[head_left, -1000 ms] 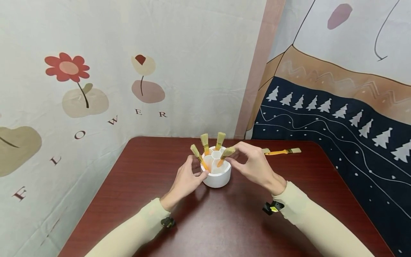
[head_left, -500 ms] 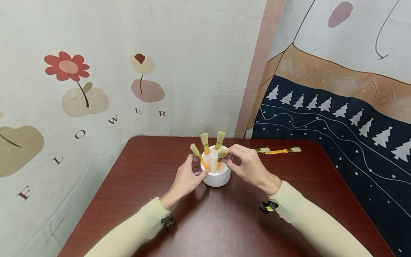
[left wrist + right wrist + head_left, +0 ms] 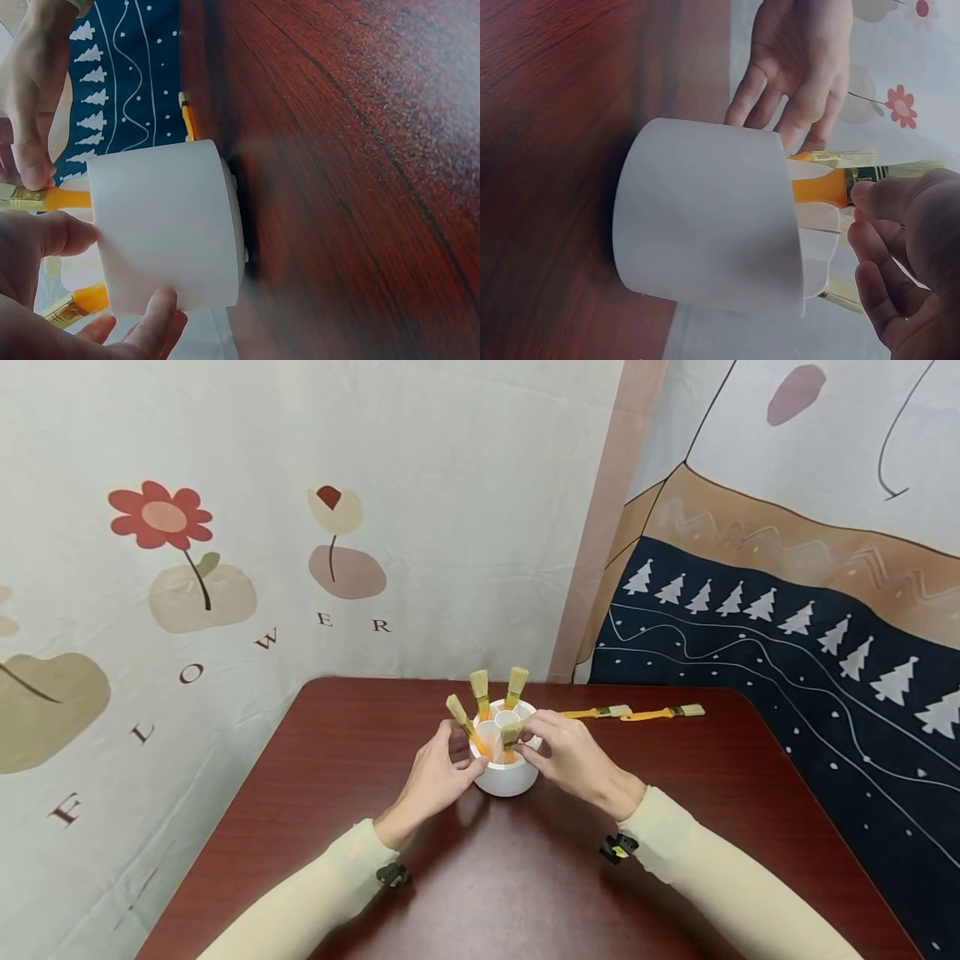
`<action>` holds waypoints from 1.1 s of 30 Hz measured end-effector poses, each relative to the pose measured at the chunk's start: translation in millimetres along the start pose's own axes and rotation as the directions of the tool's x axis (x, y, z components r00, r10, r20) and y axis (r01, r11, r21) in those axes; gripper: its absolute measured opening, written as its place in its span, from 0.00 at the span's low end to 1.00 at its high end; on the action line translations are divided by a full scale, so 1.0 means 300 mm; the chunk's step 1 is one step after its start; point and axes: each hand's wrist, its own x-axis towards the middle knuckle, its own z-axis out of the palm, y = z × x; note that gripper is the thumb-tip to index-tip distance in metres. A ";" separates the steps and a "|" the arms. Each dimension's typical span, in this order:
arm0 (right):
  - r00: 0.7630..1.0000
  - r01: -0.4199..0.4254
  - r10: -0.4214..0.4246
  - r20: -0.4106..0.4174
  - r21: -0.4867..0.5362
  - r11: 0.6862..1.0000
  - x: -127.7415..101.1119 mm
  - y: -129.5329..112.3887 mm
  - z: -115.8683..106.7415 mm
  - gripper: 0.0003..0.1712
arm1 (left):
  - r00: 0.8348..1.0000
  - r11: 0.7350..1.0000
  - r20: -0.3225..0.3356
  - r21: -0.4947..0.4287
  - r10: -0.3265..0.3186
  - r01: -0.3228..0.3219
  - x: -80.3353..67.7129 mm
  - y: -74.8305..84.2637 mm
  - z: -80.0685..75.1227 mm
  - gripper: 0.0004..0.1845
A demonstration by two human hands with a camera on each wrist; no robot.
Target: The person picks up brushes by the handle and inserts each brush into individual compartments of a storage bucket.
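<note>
A white round holder (image 3: 507,773) stands mid-table with three orange-handled brushes (image 3: 477,687) upright in its compartments. My left hand (image 3: 459,758) grips the holder's left wall, thumb and fingers around it; the left wrist view shows that wall (image 3: 165,232) between them. My right hand (image 3: 527,742) pinches a fourth brush (image 3: 510,737) by its ferrule, its orange handle down inside the front compartment. In the right wrist view that brush (image 3: 823,187) pokes out of the holder (image 3: 705,217) beside my right fingertips (image 3: 885,196), and my left hand (image 3: 802,67) lies behind it.
Two more brushes (image 3: 600,712) (image 3: 664,713) lie flat at the table's far right. The dark red table (image 3: 525,877) sits in a corner between a flower-print cloth (image 3: 225,568) and a tree-print cloth (image 3: 787,610).
My right hand has moved left and down, bringing its brush from a tilt over the rim to upright and deeper inside the holder. The left hand has kept its hold.
</note>
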 end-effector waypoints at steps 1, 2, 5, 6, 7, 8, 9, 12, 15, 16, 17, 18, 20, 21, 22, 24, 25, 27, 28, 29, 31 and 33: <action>1.000 0.002 -0.002 0.003 -0.020 1.000 -0.001 -0.001 0.002 0.14 | 1.000 1.000 0.002 0.000 -0.002 0.002 0.000 0.000 0.000 0.32; 1.000 0.004 -0.003 0.007 -0.036 0.999 -0.002 -0.001 0.003 0.14 | 1.000 1.000 0.002 0.001 -0.003 0.003 0.000 0.001 0.000 0.32; 1.000 0.014 -0.013 0.008 -0.088 0.996 -0.007 0.003 0.011 0.14 | 1.000 1.000 0.005 0.008 -0.017 0.017 0.002 0.004 -0.001 0.32; 1.000 0.016 -0.015 0.007 -0.100 0.995 -0.009 0.004 0.014 0.14 | 1.000 1.000 0.006 0.010 -0.021 0.021 0.002 0.005 -0.001 0.32; 1.000 0.017 -0.016 0.004 -0.109 0.994 -0.010 0.004 0.016 0.14 | 1.000 1.000 0.006 0.015 -0.025 0.024 0.003 0.004 -0.001 0.32; 1.000 0.018 -0.018 0.000 -0.114 0.993 -0.010 0.005 0.018 0.14 | 1.000 1.000 0.006 0.018 -0.026 0.026 0.003 0.005 -0.001 0.32; 1.000 0.019 -0.020 -0.005 -0.117 0.993 -0.011 0.006 0.020 0.14 | 1.000 0.999 0.007 0.021 -0.027 0.026 0.004 0.004 -0.001 0.32; 1.000 0.021 -0.022 -0.012 -0.108 0.994 -0.013 0.004 0.024 0.14 | 1.000 0.999 0.005 0.023 -0.022 0.022 0.006 0.001 0.000 0.32; 0.999 0.030 -0.031 -0.013 -0.088 0.996 -0.015 0.004 0.031 0.13 | 1.000 0.999 0.002 0.024 -0.021 0.021 0.006 -0.002 0.000 0.33; 0.999 0.034 -0.035 -0.013 -0.080 0.996 -0.016 0.004 0.034 0.13 | 1.000 1.000 0.002 0.023 -0.022 0.022 0.006 -0.002 0.000 0.33; 0.999 0.036 -0.037 -0.013 -0.074 0.997 -0.017 0.004 0.037 0.13 | 1.000 1.000 0.003 0.022 -0.023 0.023 0.006 -0.002 0.000 0.33; 0.999 0.041 -0.042 -0.014 -0.070 0.997 -0.019 0.004 0.040 0.13 | 1.000 1.000 0.005 0.020 -0.024 0.024 0.006 -0.002 0.000 0.33; 0.999 0.049 -0.050 -0.014 -0.059 0.997 -0.021 0.003 0.045 0.13 | 1.000 1.000 0.010 0.015 -0.023 0.023 0.006 -0.003 -0.001 0.32; 0.999 0.052 -0.053 -0.014 -0.057 0.997 -0.022 0.003 0.046 0.14 | 1.000 1.000 0.012 0.014 -0.018 0.018 0.006 -0.003 -0.001 0.32; 0.998 0.055 -0.056 -0.016 -0.055 0.997 -0.022 0.002 0.047 0.14 | 1.000 1.000 0.013 0.013 -0.013 0.013 0.005 -0.003 -0.001 0.32; 0.998 0.066 -0.067 -0.022 -0.057 0.996 -0.022 0.001 0.047 0.14 | 1.000 1.000 0.016 0.009 -0.006 0.006 0.004 -0.003 -0.002 0.31; 0.997 0.069 -0.071 -0.025 -0.057 0.996 -0.021 0.000 0.047 0.13 | 1.000 1.000 0.017 0.008 -0.003 0.003 0.003 -0.003 -0.002 0.31; 0.996 0.078 -0.080 -0.032 -0.059 0.995 -0.021 -0.001 0.047 0.13 | 1.000 1.000 0.016 0.005 0.000 0.000 0.002 -0.003 -0.003 0.31; 0.996 0.082 -0.084 -0.034 -0.059 0.995 -0.021 0.000 0.047 0.13 | 1.000 1.000 0.017 0.003 -0.005 0.005 0.002 -0.002 -0.003 0.31; 0.995 0.086 -0.088 -0.037 -0.061 0.994 -0.022 0.000 0.047 0.13 | 1.000 1.000 0.018 -0.001 -0.008 0.008 0.002 -0.002 -0.004 0.31; 0.995 0.085 -0.087 -0.039 -0.060 0.995 -0.023 0.001 0.045 0.13 | 1.000 1.000 0.019 -0.005 -0.010 0.010 0.002 -0.002 -0.004 0.31; 0.996 0.079 -0.082 -0.039 -0.060 0.995 -0.026 0.002 0.042 0.14 | 1.000 1.000 0.020 -0.005 -0.012 0.013 0.002 -0.002 -0.004 0.32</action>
